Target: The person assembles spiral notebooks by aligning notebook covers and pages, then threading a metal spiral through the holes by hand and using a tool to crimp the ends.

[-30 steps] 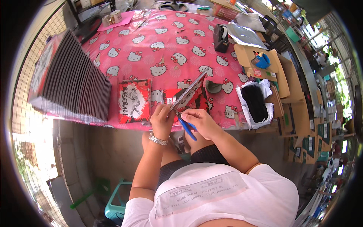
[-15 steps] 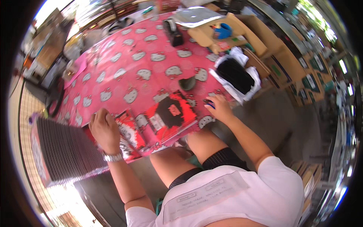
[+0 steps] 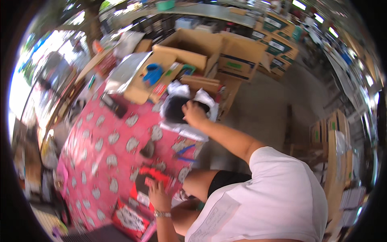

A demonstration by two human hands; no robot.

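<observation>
Pliers (image 3: 186,149) set down; left hand (image 3: 159,196) over red book (image 3: 142,184), apart from right hand (image 3: 195,114) at black bundle (image 3: 175,109), best pinched lightly; grips unclear.

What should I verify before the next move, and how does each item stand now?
1. Right hand at the black bundle: ok, it reaches over it.
2. Firm grip on that bundle: cannot tell, too blurred.
3. White wrapping open on top: ok, black shows inside.
4. Left hand at the red-and-black notebook: ok, over its cover.
5. Blue-handled pliers closed: not ok, handles spread on the pink tablecloth.
</observation>
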